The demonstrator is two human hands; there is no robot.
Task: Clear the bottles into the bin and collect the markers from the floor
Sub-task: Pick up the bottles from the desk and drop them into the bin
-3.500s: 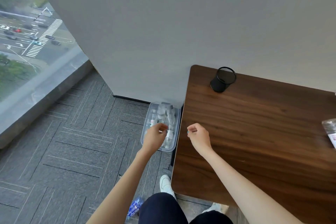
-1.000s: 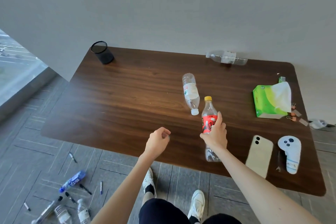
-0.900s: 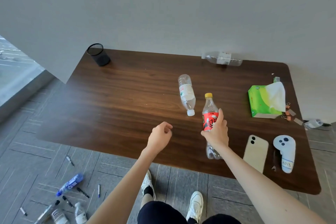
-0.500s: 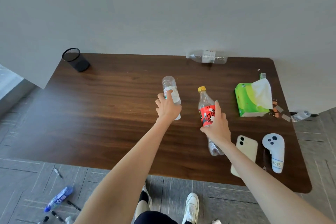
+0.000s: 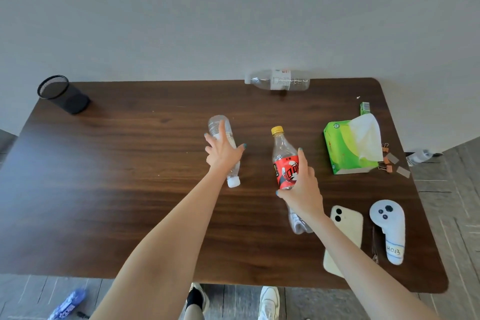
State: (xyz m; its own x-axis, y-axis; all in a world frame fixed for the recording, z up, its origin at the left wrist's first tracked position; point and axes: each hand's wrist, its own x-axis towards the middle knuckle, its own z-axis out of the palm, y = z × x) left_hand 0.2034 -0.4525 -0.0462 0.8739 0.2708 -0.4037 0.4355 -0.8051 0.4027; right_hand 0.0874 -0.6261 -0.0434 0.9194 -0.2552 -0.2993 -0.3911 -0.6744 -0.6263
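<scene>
My right hand (image 5: 302,191) grips a red-labelled bottle (image 5: 281,149) with a yellow cap and holds it tilted above the brown table (image 5: 104,189). My left hand (image 5: 223,154) lies with spread fingers on a clear bottle (image 5: 233,181) with a white cap, which rests on its side mid-table. Another clear bottle (image 5: 280,80) lies against the wall at the back edge. On the floor are a blue bottle (image 5: 68,304) at the lower left, a dark marker (image 5: 83,315) beside it, and a small bottle (image 5: 418,157) at the right. The bin is out of view.
A black mesh pen cup (image 5: 62,95) stands at the table's back left corner. On the right side are a green tissue box (image 5: 342,148), binder clips (image 5: 387,163), a pale phone (image 5: 348,226) and a white controller (image 5: 389,228). My feet show under the front edge.
I turned from the bin to the table. My right hand took the red-labelled bottle and raised it. My left hand reached forward onto the clear bottle and now has its fingers spread.
</scene>
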